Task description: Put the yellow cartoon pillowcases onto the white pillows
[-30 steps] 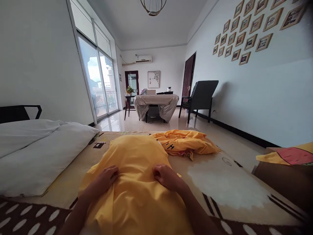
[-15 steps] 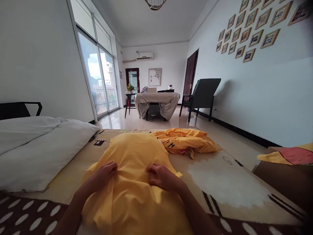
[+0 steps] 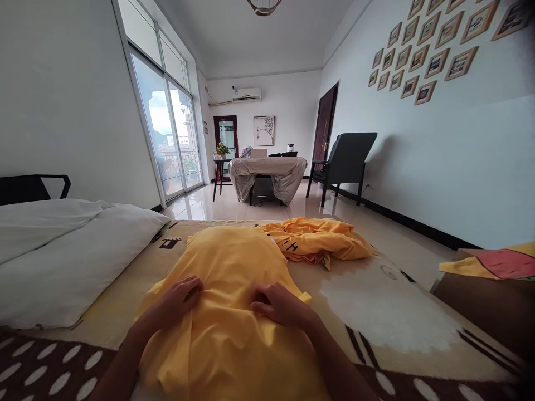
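Note:
A yellow garment point(image 3: 228, 267) lies spread flat on the patterned bed cover point(image 3: 376, 312) straight in front of me. My left hand point(image 3: 179, 298) rests on its left side with the fingers curled into the cloth. My right hand point(image 3: 280, 303) presses on its right side near the edge, fingers bent and pinching a fold. A second yellow garment point(image 3: 320, 239), crumpled and with dark letters on it, sits just beyond, at the far right of the spread one.
A white duvet point(image 3: 62, 250) is piled on the bed's left. A yellow and red cloth point(image 3: 493, 262) lies on a dark surface at the right. Farther off stand a covered table point(image 3: 267, 175), a dark armchair point(image 3: 345, 161) and glass sliding doors point(image 3: 171, 139).
Both hands have drawn slightly closer together on the yellow garment, the right hand sliding left and bunching the cloth. The view tilted down a little.

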A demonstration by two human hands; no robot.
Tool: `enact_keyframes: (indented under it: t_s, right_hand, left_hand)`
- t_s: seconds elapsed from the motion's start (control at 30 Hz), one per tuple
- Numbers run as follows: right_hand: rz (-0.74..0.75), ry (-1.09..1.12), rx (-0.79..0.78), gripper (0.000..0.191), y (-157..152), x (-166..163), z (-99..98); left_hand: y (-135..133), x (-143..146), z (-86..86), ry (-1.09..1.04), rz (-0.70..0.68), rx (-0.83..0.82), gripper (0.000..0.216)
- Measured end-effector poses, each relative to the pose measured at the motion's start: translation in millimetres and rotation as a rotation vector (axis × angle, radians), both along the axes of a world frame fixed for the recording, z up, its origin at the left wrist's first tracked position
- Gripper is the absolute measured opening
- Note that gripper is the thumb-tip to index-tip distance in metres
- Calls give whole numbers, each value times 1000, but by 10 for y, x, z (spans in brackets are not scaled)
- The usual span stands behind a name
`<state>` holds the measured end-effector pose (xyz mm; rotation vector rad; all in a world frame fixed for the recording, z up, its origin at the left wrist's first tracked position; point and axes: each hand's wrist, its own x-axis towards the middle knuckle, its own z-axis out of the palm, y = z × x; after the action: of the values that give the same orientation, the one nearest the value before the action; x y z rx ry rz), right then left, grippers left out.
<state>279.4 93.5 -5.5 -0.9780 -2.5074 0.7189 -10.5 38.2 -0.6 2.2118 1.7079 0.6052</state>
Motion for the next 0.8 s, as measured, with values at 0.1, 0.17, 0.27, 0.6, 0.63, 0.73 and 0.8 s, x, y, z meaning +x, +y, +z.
enact_keyframes:
  t_s: [0.1,0.17,0.27,0.6,0.63,0.73,0.8]
  right_hand:
    - [32,21,22,22,-60,-30,32]
    - [31,-18,92,25,-98,-82,19]
    - [3,-102,153,16,-135,-174,-54]
    - [39,-184,204,9,-150,-227,-95]
    - [23,-184,208,9,-162,-212,-48]
    - [-19,-121,254,11,-202,-150,91]
    - [-22,-12,291,13,-227,-111,150]
  left_hand:
    - [-7,58,12,7,-36,0,28]
    - [0,114,-9,-16,-59,10,26]
    - [39,197,-96,-72,-48,48,26]
    - [61,257,-136,-58,-9,147,26]
    - [47,254,-116,-65,15,163,27]
    - [32,248,-93,-63,73,184,26]
    - [40,251,-104,-68,90,169,26]
